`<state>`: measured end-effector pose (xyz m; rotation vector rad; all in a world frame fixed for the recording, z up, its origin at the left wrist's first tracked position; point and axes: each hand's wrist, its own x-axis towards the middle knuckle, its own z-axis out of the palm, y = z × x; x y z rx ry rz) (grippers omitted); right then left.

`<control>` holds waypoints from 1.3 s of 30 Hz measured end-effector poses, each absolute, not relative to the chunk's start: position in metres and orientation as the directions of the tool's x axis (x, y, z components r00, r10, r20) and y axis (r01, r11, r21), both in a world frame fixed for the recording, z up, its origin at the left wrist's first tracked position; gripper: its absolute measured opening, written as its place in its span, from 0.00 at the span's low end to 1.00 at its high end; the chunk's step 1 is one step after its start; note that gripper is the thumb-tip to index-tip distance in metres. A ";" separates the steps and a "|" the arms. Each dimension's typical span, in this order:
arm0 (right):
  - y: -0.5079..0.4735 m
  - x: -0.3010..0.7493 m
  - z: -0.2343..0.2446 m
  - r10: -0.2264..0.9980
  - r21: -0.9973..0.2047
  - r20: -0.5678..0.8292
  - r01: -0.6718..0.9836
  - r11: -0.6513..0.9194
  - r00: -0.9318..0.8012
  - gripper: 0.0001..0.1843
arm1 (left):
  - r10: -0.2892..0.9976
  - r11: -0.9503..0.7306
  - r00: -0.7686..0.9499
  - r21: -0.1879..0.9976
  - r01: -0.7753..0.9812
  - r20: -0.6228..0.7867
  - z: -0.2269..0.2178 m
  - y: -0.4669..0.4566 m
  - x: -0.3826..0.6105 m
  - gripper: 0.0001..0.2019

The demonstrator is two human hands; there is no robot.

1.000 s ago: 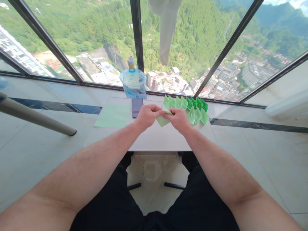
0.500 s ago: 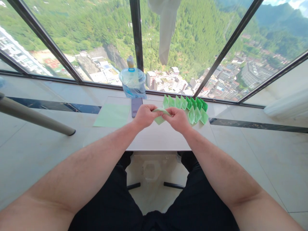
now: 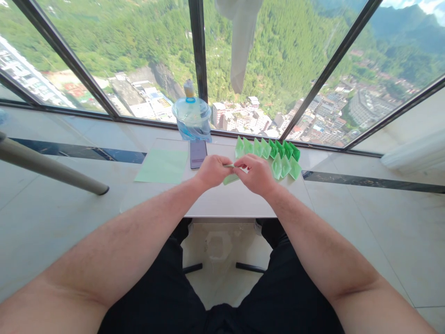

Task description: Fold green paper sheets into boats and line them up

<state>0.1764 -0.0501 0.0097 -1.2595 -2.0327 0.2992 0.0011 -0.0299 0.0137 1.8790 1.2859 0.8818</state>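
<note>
Both my hands meet over the white table (image 3: pixel 215 202). A pale green folded paper (image 3: pixel 230 178) is pinched between them, its lower part showing under my fingers. My left hand (image 3: pixel 212 170) grips the paper's left side between thumb and fingers. From the other side, my right hand (image 3: pixel 256 173) closes its fingertips on the paper's upper edge. Just beyond my right hand stand several folded green paper boats (image 3: pixel 257 147), pale to darker green. More pale boats (image 3: pixel 285 165) form a shorter row nearer me. My fingers hide much of the held paper.
Flat sheets of light green paper (image 3: pixel 162 166) lie at the table's left. A phone (image 3: pixel 198 154) rests beside them. Behind it stands a large clear water bottle (image 3: pixel 192 118) near the window (image 3: pixel 199 60). A grey pole (image 3: pixel 52 164) slants in from the left.
The held paper has turned to show a narrower edge, its opening now pressed flatter. My right fingers have shifted slightly along it and curled more. The boats and sheets stay put.
</note>
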 end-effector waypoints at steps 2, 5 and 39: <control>-0.050 0.177 0.010 0.851 -0.516 0.443 0.696 0.499 -0.282 0.02 | 0.949 -0.270 0.281 0.833 0.484 0.144 0.014 -0.030 0.001 0.15; -0.052 0.177 0.011 0.838 -0.505 0.472 0.695 0.512 -0.274 0.04 | 0.950 -0.262 0.281 0.838 0.478 0.137 0.014 -0.029 0.002 0.15; -0.048 0.181 0.013 0.944 -0.702 0.246 0.631 0.330 -0.220 0.08 | 0.962 -0.189 0.259 0.891 0.412 0.085 0.008 -0.028 0.004 0.13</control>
